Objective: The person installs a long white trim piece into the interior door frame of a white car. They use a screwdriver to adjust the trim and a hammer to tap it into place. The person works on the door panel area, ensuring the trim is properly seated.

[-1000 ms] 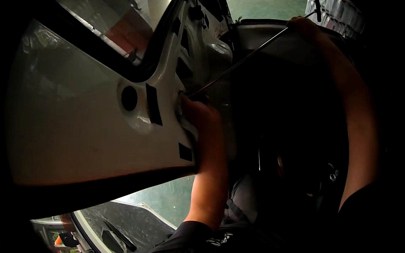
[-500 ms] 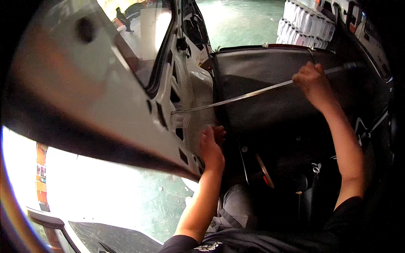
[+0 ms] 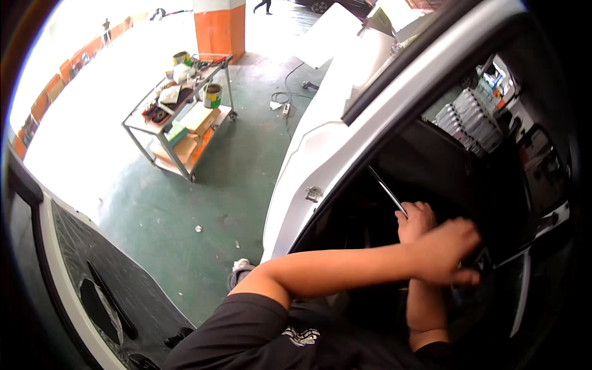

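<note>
While the right hand point(image 3: 416, 221) has its fingers wrapped snugly around a thin, shiny metal rod point(image 3: 390, 193), the left arm reaches across in front of that forearm. The left hand point(image 3: 445, 248) is pretty blurry, but it looks loosely spread, thumb well away from the fingers. Can't tell if it's touching the right wrist or just passing over it.

As for the rod, it slants up and to the left from the right fist, inside the dark car interior point(image 3: 444, 163), and its far end is lost in shadow. Just left of it runs the white painted door frame point(image 3: 296, 206) with a small metal latch fitting point(image 3: 313, 194) on it. Past that, a grey metal cart point(image 3: 178, 158) loaded with cans and clutter sits on the green floor point(image 3: 216, 246), near an orange-and-white pillar point(image 3: 219, 34).
</note>
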`<state>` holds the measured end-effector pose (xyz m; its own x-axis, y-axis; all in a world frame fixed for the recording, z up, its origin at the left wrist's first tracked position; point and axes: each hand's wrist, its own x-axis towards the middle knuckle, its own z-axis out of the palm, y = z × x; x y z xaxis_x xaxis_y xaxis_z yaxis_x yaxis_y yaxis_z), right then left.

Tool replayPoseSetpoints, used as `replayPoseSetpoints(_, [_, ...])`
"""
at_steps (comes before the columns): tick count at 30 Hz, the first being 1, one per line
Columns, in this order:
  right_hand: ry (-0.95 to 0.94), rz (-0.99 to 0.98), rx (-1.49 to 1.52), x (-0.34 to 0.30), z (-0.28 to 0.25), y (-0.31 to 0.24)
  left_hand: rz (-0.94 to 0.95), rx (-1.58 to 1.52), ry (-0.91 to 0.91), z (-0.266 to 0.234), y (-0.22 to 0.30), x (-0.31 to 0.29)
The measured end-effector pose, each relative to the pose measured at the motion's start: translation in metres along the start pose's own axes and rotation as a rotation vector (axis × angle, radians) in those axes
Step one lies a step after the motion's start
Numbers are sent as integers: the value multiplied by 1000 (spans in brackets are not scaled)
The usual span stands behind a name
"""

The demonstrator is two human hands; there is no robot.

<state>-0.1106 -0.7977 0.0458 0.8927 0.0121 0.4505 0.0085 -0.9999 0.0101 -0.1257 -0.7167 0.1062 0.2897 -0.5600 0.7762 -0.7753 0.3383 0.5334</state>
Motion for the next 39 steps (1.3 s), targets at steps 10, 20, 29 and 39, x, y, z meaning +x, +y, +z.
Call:
replayPoseSetpoints(10, [2, 517, 982, -57, 38, -58, -230, -98, 312, -3, 1, -98])
replayPoseSetpoints(20, [-402, 730, 1168, -68, 60, -90, -1054, -753, -283, 6, -23, -289])
replayPoseSetpoints(29, [-416, 728, 1276, -57, 70, -92, -832, -1293, -459, 48, 14, -321])
replayPoseSetpoints(39, [-506, 732, 1573, -75, 64, -82, -931, -1322, -391, 54, 37, -317])
